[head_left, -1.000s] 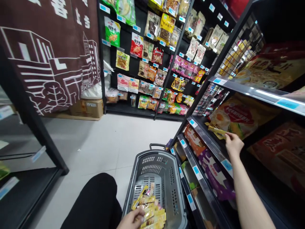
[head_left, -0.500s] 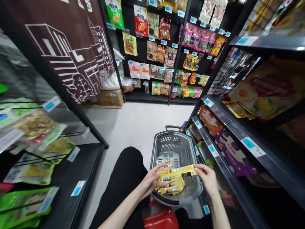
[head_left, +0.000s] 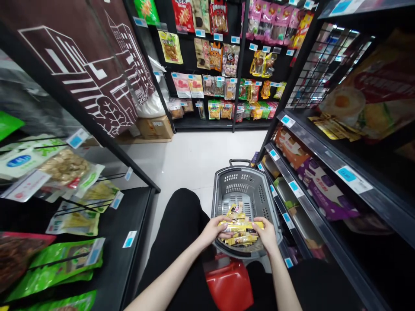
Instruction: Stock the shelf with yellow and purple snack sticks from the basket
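Yellow stick packets (head_left: 240, 226) lie sideways between the left hand (head_left: 212, 232) and the right hand (head_left: 267, 234), each pinching one end, above the grey shopping basket (head_left: 263, 195)

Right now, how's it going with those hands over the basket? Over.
Left hand and right hand gripping a yellow packet. Held over gray basket; more yellow packets inside. Nothing seen blocking; shelf edge at right.

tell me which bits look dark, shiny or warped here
Head view: the large bag on the right shelf sits in shadow; head view: the red object below the hands shows glare; head view: the left black post slants, perhaps from lens distortion or tilt.
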The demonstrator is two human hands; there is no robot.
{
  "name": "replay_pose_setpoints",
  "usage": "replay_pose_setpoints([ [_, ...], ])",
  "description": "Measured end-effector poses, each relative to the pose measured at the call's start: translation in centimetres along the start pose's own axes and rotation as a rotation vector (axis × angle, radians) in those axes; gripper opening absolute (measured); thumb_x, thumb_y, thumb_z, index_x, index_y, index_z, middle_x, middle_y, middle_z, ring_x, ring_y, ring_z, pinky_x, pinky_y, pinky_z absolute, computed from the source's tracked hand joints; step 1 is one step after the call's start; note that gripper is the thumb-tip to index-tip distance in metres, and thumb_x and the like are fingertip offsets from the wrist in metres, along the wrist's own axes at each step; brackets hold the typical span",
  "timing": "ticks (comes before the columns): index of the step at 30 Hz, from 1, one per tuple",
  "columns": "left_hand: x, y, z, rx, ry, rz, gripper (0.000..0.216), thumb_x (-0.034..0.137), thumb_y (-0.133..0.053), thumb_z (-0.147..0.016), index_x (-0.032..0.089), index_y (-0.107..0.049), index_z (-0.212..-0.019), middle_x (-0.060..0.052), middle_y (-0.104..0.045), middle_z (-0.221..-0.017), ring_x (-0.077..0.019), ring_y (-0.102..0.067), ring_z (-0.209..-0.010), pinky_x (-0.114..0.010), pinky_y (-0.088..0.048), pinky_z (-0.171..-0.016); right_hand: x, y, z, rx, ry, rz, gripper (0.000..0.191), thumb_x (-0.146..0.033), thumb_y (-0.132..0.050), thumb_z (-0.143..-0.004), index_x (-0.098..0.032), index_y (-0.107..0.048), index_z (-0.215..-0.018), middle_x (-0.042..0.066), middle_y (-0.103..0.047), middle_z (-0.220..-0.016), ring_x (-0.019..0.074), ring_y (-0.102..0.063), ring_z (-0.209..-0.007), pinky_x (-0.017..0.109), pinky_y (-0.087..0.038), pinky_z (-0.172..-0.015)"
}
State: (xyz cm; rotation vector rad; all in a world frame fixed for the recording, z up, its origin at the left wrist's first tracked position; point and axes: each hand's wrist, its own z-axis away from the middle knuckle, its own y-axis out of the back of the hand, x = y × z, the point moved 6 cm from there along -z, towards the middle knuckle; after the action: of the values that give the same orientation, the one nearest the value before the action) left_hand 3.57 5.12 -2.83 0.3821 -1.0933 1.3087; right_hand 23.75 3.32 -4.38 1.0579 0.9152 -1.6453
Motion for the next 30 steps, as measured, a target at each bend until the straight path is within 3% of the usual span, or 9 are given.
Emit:
replay_pose_setpoints([
  [3,0.3,-0.3,0.2,-0.063,0.019,0.109,0.035,0.034,-0.069,-0.064,0.016,-0.055,-0.092,-0.006,-0.067,-0.087,-0.023,-0.067,-0.078,-0.033,-0.051,-0.073,-0.1,0.6,0.1,-0.068,-0.023,-0.096,0.033,-0.038,-0.073,-0.054,-0.018,-0.061,-0.077,0.006,-0.065,-0.082,0.0234,-0.064,-0.072,0.035,-0.055,-0.058],
  [7,0.8,-1.1,0.8,-0.179,0.052,0.241,0.025,0.029,-0.066,-0.068,0.012,-0.056,-0.082,-0.01,-0.067,-0.083,-0.0272,-0.064,-0.088,-0.038,-0.049,-0.081,0.6,1.5,0.1,-0.122,-0.077,-0.252,0.02,-0.028,-0.072,-0.057,-0.017,-0.062,-0.071,0.003,-0.064,-0.075,0.02,-0.064,-0.077,0.035,-0.053,-0.073],
  [11,1.1,-1.7,1.3,-0.289,0.027,0.227,0.044,0.011,-0.073,-0.056,0.011,-0.057,-0.097,-0.012,-0.067,-0.093,-0.0284,-0.059,-0.1,-0.039,-0.043,-0.092,0.9,2.2,0.1,-0.17,-0.125,-0.339,0.012,-0.019,-0.071,-0.055,-0.017,-0.061,-0.061,0.003,-0.065,-0.075,0.0194,-0.064,-0.08,0.034,-0.049,-0.084],
  [13,1.1,-1.6,1.2,-0.271,0.013,0.211,0.049,0.011,-0.075,-0.056,0.011,-0.056,-0.101,-0.012,-0.066,-0.097,-0.0269,-0.059,-0.101,-0.037,-0.042,-0.093,0.6,2.4,0.3,-0.197,-0.144,-0.404,0.01,-0.021,-0.069,-0.058,-0.016,-0.064,-0.065,0.005,-0.067,-0.079,0.0219,-0.064,-0.085,0.037,-0.047,-0.089],
  [17,1.0,-0.9,0.6,-0.155,-0.028,0.173,0.048,0.031,-0.071,-0.065,0.01,-0.056,-0.106,-0.014,-0.066,-0.097,-0.024,-0.063,-0.091,-0.036,-0.048,-0.085,-0.8,2.3,1.4,-0.321,-0.198,-0.484,0.021,-0.026,-0.065,-0.066,-0.013,-0.066,-0.082,0.011,-0.067,-0.097,0.0247,-0.059,-0.101,0.036,-0.042,-0.094],
  [20,1.0,-0.2,0.1,-0.036,-0.071,0.039,0.049,0.043,-0.07,-0.063,0.009,-0.062,-0.096,-0.013,-0.068,-0.091,-0.0249,-0.063,-0.087,-0.035,-0.052,-0.074,-1.7,2.4,2.1,-0.327,-0.194,-0.43,0.023,-0.029,-0.068,-0.067,-0.014,-0.065,-0.085,0.011,-0.068,-0.096,0.0226,-0.06,-0.099,0.033,-0.046,-0.087],
  [23,1.1,0.2,-0.1,0.017,-0.116,-0.073,0.046,0.049,-0.069,-0.06,0.009,-0.066,-0.084,-0.009,-0.068,-0.09,-0.0247,-0.061,-0.089,-0.032,-0.052,-0.073,-1.8,2.6,2.2,-0.258,-0.167,-0.263,0.027,-0.036,-0.07,-0.066,-0.014,-0.064,-0.081,0.006,-0.068,-0.072,0.0175,-0.065,-0.069,0.026,-0.051,-0.062],
  [26,0.8,0.3,-0.2,0.023,-0.113,-0.108,0.046,0.051,-0.066,-0.061,0.01,-0.068,-0.082,-0.008,-0.069,-0.083,-0.0209,-0.062,-0.081,-0.028,-0.05,-0.069,-1.5,2.8,1.6,-0.172,-0.112,-0.118,0.032,-0.042,-0.072,-0.061,-0.014,-0.063,-0.07,-0.005,-0.05,-0.041,0.0078,-0.045,-0.035,0.019,-0.034,-0.035],
  [30,0.4,0.8,-0.3,0.096,-0.081,-0.074,0.048,0.054,-0.066,-0.059,0.008,-0.067,-0.074,-0.005,-0.065,-0.058,-0.0137,-0.058,-0.054,-0.023,-0.046,-0.056,-0.6,2.6,0.7,-0.125,-0.092,-0.141,0.037,-0.046,-0.074,-0.056,-0.013,-0.06,-0.063,-0.011,-0.031,-0.033,0.0018,-0.022,-0.03,0.017,-0.015,-0.031],
])
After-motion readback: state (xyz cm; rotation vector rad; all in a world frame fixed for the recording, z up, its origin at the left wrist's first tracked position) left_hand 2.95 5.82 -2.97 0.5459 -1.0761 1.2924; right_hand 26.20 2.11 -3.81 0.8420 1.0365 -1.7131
